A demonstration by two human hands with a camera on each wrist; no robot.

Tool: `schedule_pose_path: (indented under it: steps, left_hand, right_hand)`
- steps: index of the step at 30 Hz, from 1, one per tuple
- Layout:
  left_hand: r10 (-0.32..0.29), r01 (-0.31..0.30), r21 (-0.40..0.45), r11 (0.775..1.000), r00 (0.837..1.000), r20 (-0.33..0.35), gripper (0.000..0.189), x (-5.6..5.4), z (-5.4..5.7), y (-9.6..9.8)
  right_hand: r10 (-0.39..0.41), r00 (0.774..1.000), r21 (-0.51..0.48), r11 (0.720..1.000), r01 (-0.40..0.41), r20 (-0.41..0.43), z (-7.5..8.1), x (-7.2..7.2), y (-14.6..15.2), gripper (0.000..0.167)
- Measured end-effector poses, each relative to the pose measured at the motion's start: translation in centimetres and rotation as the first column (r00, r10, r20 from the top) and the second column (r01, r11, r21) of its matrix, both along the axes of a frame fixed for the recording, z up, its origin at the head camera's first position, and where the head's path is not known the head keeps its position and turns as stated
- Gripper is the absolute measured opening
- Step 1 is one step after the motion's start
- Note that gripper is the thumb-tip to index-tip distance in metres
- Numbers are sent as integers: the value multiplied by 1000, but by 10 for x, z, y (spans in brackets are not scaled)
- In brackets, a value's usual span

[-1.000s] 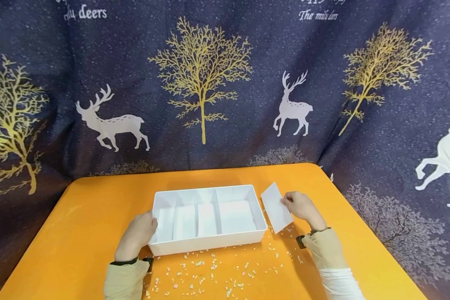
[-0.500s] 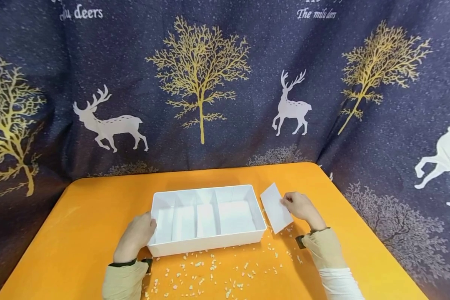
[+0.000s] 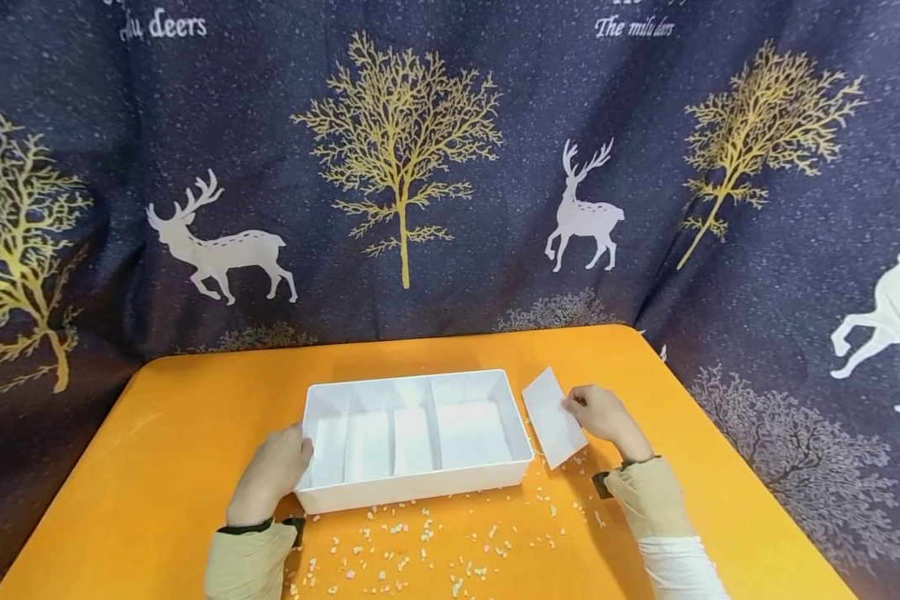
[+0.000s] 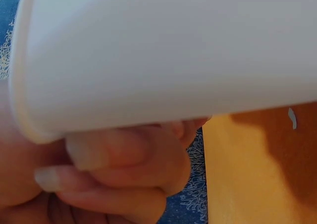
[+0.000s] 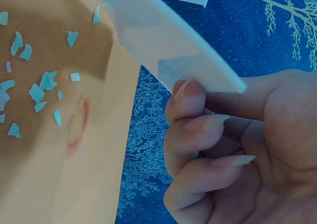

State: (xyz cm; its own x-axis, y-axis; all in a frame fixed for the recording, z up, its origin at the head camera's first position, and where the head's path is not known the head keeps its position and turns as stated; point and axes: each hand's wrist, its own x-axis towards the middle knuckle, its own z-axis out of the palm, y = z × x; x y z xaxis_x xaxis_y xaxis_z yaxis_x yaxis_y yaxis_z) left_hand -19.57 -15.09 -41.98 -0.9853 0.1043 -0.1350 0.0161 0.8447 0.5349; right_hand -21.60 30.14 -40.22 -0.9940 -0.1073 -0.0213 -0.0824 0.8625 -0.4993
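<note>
L hand, fingers clamped on white box; R hand pinches white panel btwn box & R edge of worktop.

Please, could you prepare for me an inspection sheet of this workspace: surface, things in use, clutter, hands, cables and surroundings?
Surface: orange table, with a reddish mark near an edge in the right wrist view.
Things in use: white tray, four compartments; white panel, apart from it on the right.
Clutter: small pale scraps in front of the tray and beside it.
Hands: left hand grips the tray's left end; right hand pinches the panel.
Cables: nothing seen.
Surroundings: dark blue cloth with deer and trees.
</note>
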Motion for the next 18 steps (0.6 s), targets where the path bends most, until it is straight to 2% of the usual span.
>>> schedule_pose_path:
  steps: [18]
  left_hand:
    - [-1,1,13,1000,1000,-13,36,1,0,0]
  right_hand:
    - [-9,1000,-12,1000,9,22,-3,1,4,25]
